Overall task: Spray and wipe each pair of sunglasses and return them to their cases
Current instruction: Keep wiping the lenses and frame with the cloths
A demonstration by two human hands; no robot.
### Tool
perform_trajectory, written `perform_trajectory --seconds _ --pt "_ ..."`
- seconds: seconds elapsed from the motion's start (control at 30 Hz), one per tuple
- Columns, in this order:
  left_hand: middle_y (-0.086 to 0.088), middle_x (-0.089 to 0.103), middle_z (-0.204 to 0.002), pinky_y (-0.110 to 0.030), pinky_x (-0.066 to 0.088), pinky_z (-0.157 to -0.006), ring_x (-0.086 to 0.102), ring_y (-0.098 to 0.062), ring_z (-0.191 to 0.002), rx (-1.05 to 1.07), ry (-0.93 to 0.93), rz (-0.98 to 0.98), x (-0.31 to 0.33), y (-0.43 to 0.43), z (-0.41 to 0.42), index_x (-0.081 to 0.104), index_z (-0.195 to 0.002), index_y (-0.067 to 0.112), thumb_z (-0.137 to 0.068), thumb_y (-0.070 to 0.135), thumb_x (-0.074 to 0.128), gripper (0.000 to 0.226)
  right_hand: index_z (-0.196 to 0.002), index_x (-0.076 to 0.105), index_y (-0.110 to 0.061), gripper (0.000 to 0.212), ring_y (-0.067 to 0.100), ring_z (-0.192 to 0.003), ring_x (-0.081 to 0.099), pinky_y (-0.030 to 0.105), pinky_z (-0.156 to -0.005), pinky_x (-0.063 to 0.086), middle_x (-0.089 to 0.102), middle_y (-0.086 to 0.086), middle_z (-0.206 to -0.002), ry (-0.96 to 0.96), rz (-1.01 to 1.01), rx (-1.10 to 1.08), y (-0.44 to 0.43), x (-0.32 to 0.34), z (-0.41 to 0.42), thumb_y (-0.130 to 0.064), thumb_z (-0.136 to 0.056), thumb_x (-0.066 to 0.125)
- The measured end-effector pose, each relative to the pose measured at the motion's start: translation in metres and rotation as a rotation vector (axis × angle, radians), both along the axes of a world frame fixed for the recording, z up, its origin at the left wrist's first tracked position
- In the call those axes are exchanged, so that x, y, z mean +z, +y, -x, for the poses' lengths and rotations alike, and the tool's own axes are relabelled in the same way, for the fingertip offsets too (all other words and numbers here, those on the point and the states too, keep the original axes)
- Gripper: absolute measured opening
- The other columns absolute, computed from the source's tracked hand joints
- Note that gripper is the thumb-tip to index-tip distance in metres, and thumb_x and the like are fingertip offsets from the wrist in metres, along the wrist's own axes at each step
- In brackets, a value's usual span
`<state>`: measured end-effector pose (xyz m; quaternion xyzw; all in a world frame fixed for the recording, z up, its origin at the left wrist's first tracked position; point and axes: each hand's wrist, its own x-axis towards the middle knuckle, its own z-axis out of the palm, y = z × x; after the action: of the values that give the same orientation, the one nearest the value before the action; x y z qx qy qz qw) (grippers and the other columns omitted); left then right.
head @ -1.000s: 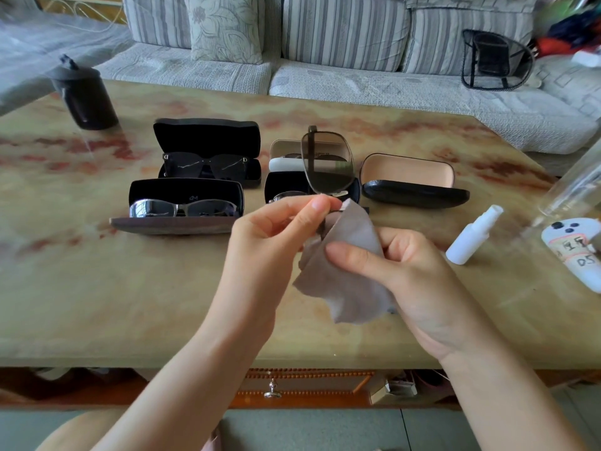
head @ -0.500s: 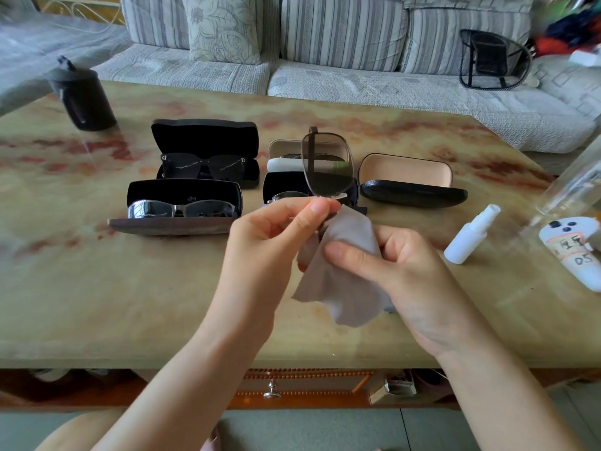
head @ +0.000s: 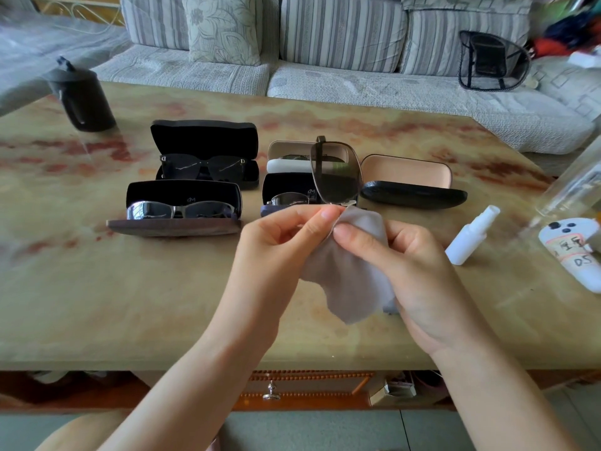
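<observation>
I see a desk point(head: 130, 288) with a marbled tan top streaked with red. At its far left stands a dark lidded jug point(head: 81, 102). Near the middle, four open cases lie in two rows. A black case point(head: 205, 138) at the back holds dark sunglasses point(head: 203, 167), and a brown-based case point(head: 175, 227) in front holds mirrored sunglasses point(head: 180, 211). Beside them, a pale case point(head: 287, 165) sits behind a second black case point(head: 283, 187). To their right lies an open tan-lined case point(head: 409, 180). Further right, a white spray bottle point(head: 471, 237) lies on its side near a white labelled object point(head: 572, 258).
</observation>
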<state>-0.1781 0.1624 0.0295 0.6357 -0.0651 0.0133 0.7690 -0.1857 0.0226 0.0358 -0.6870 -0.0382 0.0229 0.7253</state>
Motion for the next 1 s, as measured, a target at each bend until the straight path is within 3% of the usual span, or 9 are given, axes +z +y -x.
perform_trajectory --seconds 0.13,0.23,0.37,0.5,0.6,0.7,0.87,0.93,1.0 --pt "-0.001 0.074 -0.080 -0.015 0.048 -0.063 0.067 -0.007 -0.076 0.004 0.012 0.037 0.002 0.002 0.000 0.075 -0.093 0.007 -0.078 0.031 0.063 0.030 -0.083 0.076 -0.011 0.026 0.014 -0.072 0.067 0.016 -0.059 0.049 0.074 0.008 -0.079 -0.033 0.056 -0.041 0.004 0.000 0.002 -0.036 -0.082 0.071" --pt "0.001 0.074 -0.080 -0.016 0.049 -0.064 0.067 -0.008 -0.076 0.036 -0.006 0.020 0.002 0.002 -0.001 0.076 -0.092 0.012 -0.078 0.032 0.063 0.028 -0.067 0.069 -0.008 0.035 0.003 -0.050 0.049 0.008 -0.042 0.032 0.058 0.000 -0.057 -0.048 0.101 -0.085 0.008 0.004 0.005 -0.036 -0.085 0.059" --pt "0.003 0.073 -0.075 -0.019 0.048 -0.062 0.062 -0.012 -0.071 0.116 -0.025 0.018 0.003 0.002 -0.001 0.078 -0.083 0.023 -0.073 0.037 0.064 0.022 -0.056 0.055 -0.009 0.044 0.002 -0.044 0.036 0.009 -0.041 0.026 0.040 -0.007 -0.049 -0.040 0.148 -0.128 0.009 0.006 0.007 -0.040 -0.087 0.055" --pt "0.018 0.061 -0.058 -0.007 0.041 -0.060 0.055 0.005 -0.059 0.200 -0.038 0.054 0.006 0.007 -0.003 0.075 -0.085 0.022 -0.071 0.038 0.063 0.024 -0.063 0.042 0.005 0.060 0.006 -0.046 0.026 0.015 -0.043 0.023 0.027 0.002 -0.055 -0.094 0.202 -0.091 0.005 0.001 0.006 -0.048 -0.085 0.058" --pt "0.021 0.058 -0.055 -0.004 0.039 -0.058 0.052 0.008 -0.055 0.227 -0.043 0.069 0.007 0.010 -0.005 0.074 -0.088 0.019 -0.076 0.033 0.062 0.022 -0.054 0.052 -0.017 0.042 0.003 -0.045 0.039 0.013 -0.044 0.029 0.042 -0.010 -0.047 -0.130 0.237 0.019 0.001 -0.003 0.007 -0.042 -0.087 0.060" --pt "0.021 0.058 -0.054 -0.004 0.039 -0.059 0.053 0.008 -0.054 0.238 -0.041 0.056 0.008 0.011 -0.005 0.074 -0.089 0.018 -0.081 0.029 0.062 0.019 -0.081 0.073 -0.013 0.018 0.012 -0.070 0.068 0.018 -0.057 0.048 0.074 0.003 -0.076 -0.082 0.168 0.160 -0.001 -0.002 0.007 -0.030 -0.085 0.068" --pt "0.018 0.066 -0.066 -0.006 0.041 -0.064 0.056 0.007 -0.063 0.230 -0.043 0.042 0.008 0.010 -0.003 0.075 -0.091 0.018 -0.072 0.039 0.062 0.031 -0.087 0.076 -0.010 0.020 0.015 -0.077 0.071 0.021 -0.066 0.054 0.076 0.007 -0.083 -0.025 0.111 0.149 0.001 -0.001 0.007 -0.023 -0.073 0.071" --pt "0.013 0.070 -0.075 -0.010 0.042 -0.067 0.058 0.004 -0.068 0.215 -0.038 0.041 0.008 0.008 -0.002 0.076 -0.093 0.017 -0.072 0.040 0.064 0.034 -0.085 0.077 -0.011 0.022 0.015 -0.076 0.072 0.021 -0.064 0.054 0.076 0.006 -0.082 -0.006 0.102 0.131 0.003 -0.001 0.007 -0.024 -0.069 0.073" --pt "0.015 0.066 -0.069 -0.007 0.041 -0.063 0.056 0.006 -0.062 0.210 -0.043 0.051 0.007 0.006 -0.001 0.076 -0.092 0.015 -0.072 0.038 0.064 0.033 -0.081 0.077 -0.011 0.022 0.015 -0.072 0.072 0.020 -0.060 0.052 0.076 0.006 -0.079 0.013 0.090 0.102 0.004 -0.002 0.007 -0.027 -0.065 0.074"
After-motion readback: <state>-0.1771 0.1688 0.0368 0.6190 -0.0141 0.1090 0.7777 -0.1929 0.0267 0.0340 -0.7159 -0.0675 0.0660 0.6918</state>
